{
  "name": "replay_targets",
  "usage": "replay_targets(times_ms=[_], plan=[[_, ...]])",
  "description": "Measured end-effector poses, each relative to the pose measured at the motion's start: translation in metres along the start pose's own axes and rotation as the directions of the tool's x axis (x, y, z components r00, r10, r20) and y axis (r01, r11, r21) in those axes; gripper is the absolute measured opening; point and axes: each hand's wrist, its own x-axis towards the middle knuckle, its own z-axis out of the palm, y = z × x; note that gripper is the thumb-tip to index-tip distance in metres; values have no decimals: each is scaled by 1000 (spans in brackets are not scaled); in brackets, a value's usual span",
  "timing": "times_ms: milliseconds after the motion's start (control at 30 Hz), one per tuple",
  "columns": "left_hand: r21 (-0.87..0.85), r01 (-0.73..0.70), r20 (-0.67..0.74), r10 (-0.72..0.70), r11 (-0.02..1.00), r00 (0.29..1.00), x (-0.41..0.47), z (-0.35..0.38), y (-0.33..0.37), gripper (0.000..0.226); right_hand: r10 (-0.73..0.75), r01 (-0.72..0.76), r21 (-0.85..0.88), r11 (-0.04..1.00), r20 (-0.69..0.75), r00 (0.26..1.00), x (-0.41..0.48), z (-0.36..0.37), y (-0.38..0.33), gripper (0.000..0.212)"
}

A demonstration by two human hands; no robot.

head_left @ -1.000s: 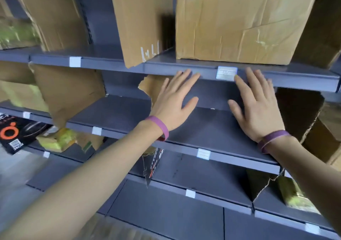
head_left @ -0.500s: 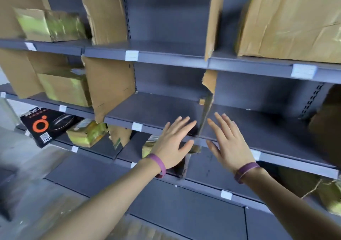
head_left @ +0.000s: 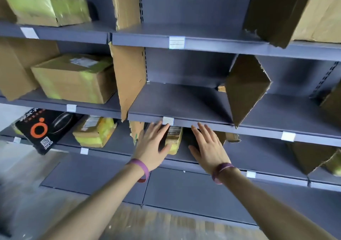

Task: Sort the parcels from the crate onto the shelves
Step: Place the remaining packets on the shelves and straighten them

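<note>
Grey metal shelves [head_left: 184, 118] fill the view, split by torn cardboard dividers. My left hand [head_left: 152, 146] and my right hand [head_left: 207, 148] are both held out flat with straight fingers, empty, in front of the lower shelf bay. Between them, on that lower shelf, stands a small yellow-taped parcel [head_left: 174, 141]; neither hand grips it. A large taped cardboard box [head_left: 73, 79] lies on the middle shelf at left. Another taped box [head_left: 46, 2] is on the top shelf at left. The crate is out of view.
A black box with an orange ring [head_left: 44, 129] leans off the lower shelf at left, beside a yellow-taped packet [head_left: 94, 132]. A bent cardboard divider [head_left: 245, 88] juts out at middle right. A big brown box [head_left: 304, 11] sits top right. Wooden floor lies below.
Both hands have dropped from the upper shelf edge to the lower bay and drawn closer together. The view has swung left and down along the shelves.
</note>
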Motion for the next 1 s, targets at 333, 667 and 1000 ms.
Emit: replay_targets(times_ms=[333,667,1000], plan=[[1,96,296,-92,995,951,5,52,-55,63,117,-117,-19,993,290,950,19,82,-23,65],[80,190,538,-202,979,818,66,124,-73,69,225,-246,-35,969,545,808,59,153,9,70],[63,284,627,-259,957,735,97,157,-98,77,240,-276,-42,960,625,742,92,184,24,73]])
